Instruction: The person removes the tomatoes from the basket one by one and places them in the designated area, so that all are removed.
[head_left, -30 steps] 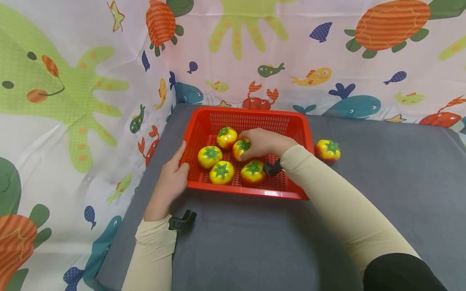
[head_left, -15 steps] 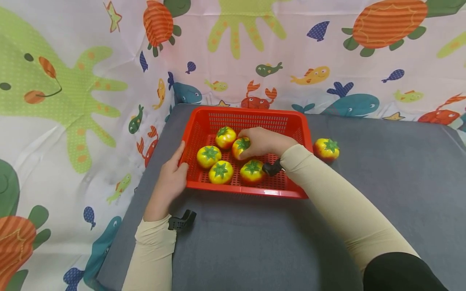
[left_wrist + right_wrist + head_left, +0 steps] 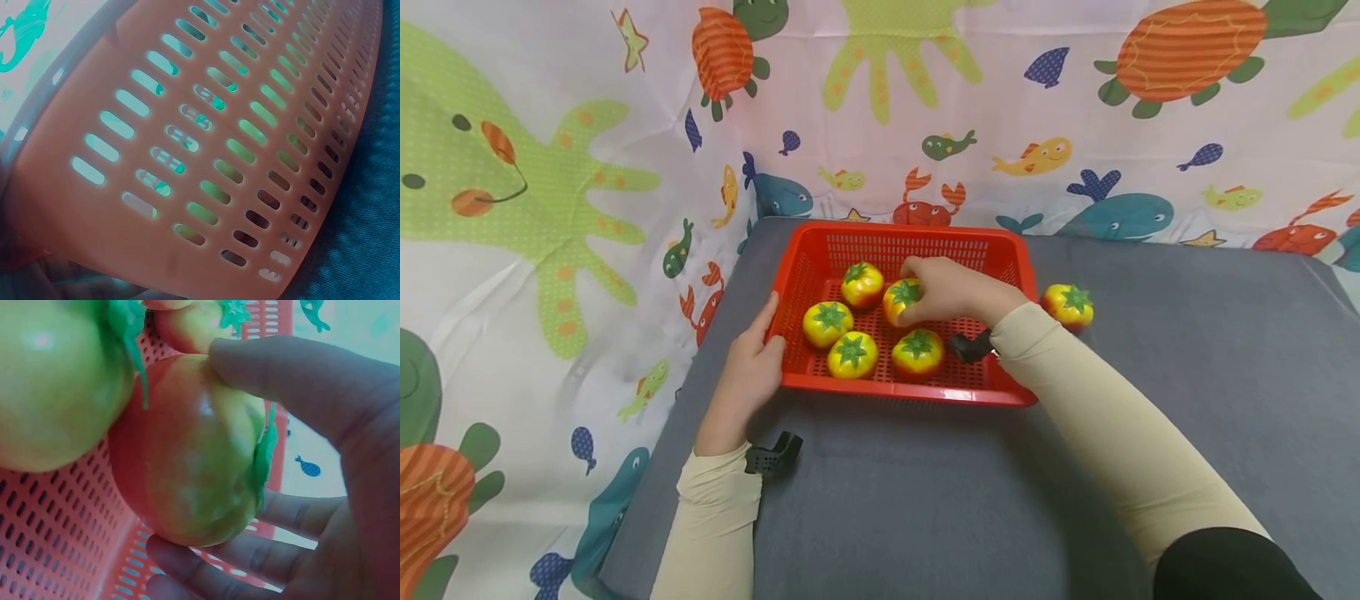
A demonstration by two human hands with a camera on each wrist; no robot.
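A red plastic basket (image 3: pixel 895 388) with slotted walls stands on the table, with several yellow-red toy tomatoes with green star-shaped caps inside. My left hand (image 3: pixel 747 375) grips the basket's left rim, thumb over the edge; its fingers are mostly hidden, and the slotted basket wall (image 3: pixel 144 194) fills most of the left wrist view. Inside the basket my right hand (image 3: pixel 951 292) holds one toy tomato (image 3: pixel 901 300). In the right wrist view the thumb lies on one side of that tomato (image 3: pixel 194 450) and the fingers curl round the other. Another tomato (image 3: pixel 917 354) sits just in front of it.
One more toy tomato (image 3: pixel 1067 307) lies on the grey tabletop (image 3: pixel 910 500), outside the basket's right wall. A sea-animal curtain (image 3: pixel 865 125) borders the table at the back and left. Inside the basket, other tomatoes (image 3: pixel 828 324) cluster toward the left.
My right hand has shifted slightly to the right and away from me, with the held tomato, relative to the basket. The left hand keeps its grip on the rim. The view has drifted a little.
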